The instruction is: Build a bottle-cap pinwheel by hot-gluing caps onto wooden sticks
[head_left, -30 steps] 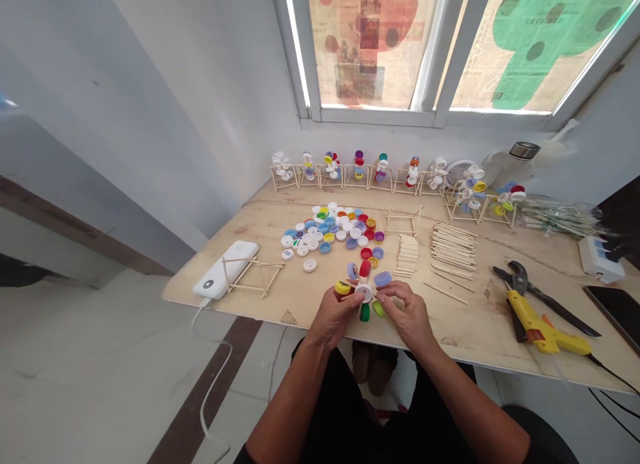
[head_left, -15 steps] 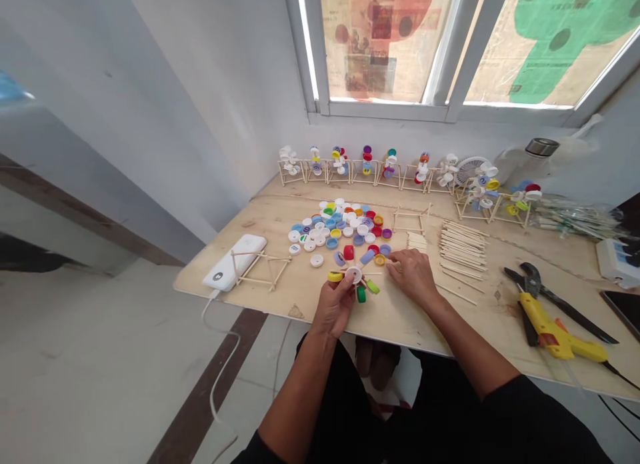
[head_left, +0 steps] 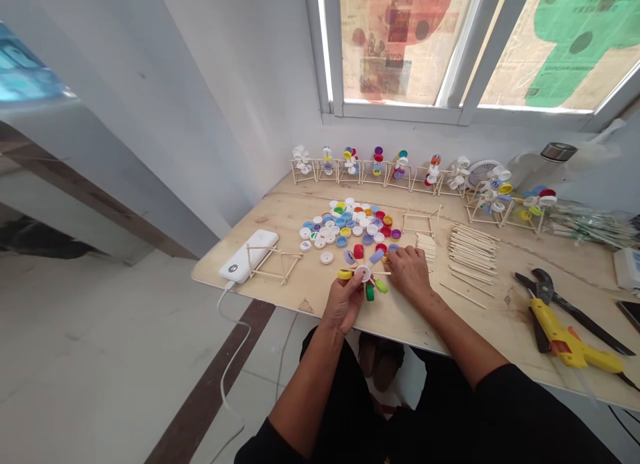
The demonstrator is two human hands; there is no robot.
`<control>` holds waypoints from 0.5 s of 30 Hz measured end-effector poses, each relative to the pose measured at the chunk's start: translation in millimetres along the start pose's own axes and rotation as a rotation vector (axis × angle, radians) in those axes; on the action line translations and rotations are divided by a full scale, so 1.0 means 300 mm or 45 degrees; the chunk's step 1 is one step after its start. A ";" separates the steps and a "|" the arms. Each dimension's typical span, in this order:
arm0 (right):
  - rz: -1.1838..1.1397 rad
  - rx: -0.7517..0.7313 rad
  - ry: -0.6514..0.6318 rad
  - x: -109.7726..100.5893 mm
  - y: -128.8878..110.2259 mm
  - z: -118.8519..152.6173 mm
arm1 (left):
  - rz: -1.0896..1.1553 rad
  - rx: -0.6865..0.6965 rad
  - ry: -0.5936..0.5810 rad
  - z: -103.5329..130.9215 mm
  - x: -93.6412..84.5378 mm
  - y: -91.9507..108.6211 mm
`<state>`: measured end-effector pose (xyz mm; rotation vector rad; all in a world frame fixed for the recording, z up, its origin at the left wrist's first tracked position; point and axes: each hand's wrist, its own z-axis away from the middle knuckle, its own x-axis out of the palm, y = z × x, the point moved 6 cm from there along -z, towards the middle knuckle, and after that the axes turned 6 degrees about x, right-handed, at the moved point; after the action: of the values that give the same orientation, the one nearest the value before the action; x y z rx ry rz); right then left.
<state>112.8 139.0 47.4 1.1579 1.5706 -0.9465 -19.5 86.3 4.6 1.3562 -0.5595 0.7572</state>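
Note:
A wheel of bottle caps on sticks [head_left: 363, 273] is held near the table's front edge by my left hand [head_left: 344, 301], its thumb on the white centre cap. Red, lilac, yellow and green caps sit on its spokes, and one bare stick points right. My right hand [head_left: 410, 271] rests on the table just right of the wheel, fingers curled with the tips on a yellow bottle cap [head_left: 385, 259]. Those fingers partly hide the cap. Behind both hands spreads a pile of mixed bottle caps [head_left: 350, 223].
Stick frames [head_left: 274, 264] stand left and behind the pile. A white power bank [head_left: 249, 256] lies left. Sticks [head_left: 473, 253], pliers [head_left: 545, 287] and a yellow glue gun [head_left: 565, 337] lie right. Several finished cap wheels on frames [head_left: 379, 165] line the wall.
My right hand has moved left, its fingertips now covering part of the yellow bottle cap. My left hand still holds the wheel. The camera view has turned slightly left.

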 end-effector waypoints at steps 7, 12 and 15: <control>-0.012 -0.026 0.040 -0.022 0.009 0.039 | 0.001 -0.001 -0.023 0.004 0.006 0.003; -0.055 -0.012 0.066 -0.078 0.081 0.154 | -0.002 -0.020 -0.034 0.011 0.012 0.007; -0.177 -0.080 0.021 -0.104 0.116 0.247 | -0.028 -0.028 -0.035 0.013 0.014 0.004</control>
<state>167.4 71.1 56.0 1.0262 1.7000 -0.9728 -17.3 83.2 9.1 1.3524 -0.5721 0.7132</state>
